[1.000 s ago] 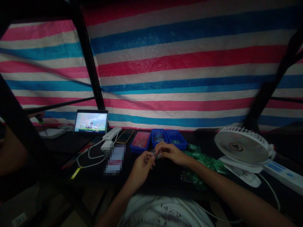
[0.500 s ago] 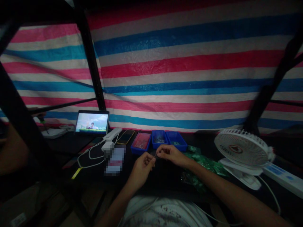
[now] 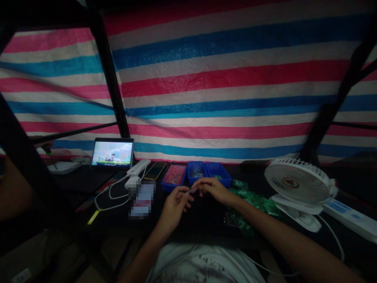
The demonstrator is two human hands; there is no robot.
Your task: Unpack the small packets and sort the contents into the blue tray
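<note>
My left hand [image 3: 176, 202] and my right hand [image 3: 213, 189] meet fingertip to fingertip over the dark table. Between them is a small, thin, pale piece [image 3: 192, 190], too dim and small to name. Both hands are closed on it at the thumb and fingertips, the left one with its other fingers loosely bent. Just beyond sit a blue bin with a red liner and small clear packets [image 3: 174, 175], a blue bin with small clear items [image 3: 196, 170] and a blue bin with a little green in it [image 3: 218, 175]. Green packets [image 3: 259, 204] lie heaped under and beside my right forearm.
A white clip fan [image 3: 296, 182] stands at the right, near a long white box [image 3: 352, 220]. On the left are a lit tablet [image 3: 112, 153], a phone [image 3: 155, 171], a white power strip with cables [image 3: 138, 168] and a blurred-out sheet [image 3: 143, 200]. Another person's arm [image 3: 14, 188] shows far left.
The fingers of both hands have loosened and spread a little, and the pale piece between them shows more. The view has shifted slightly.
</note>
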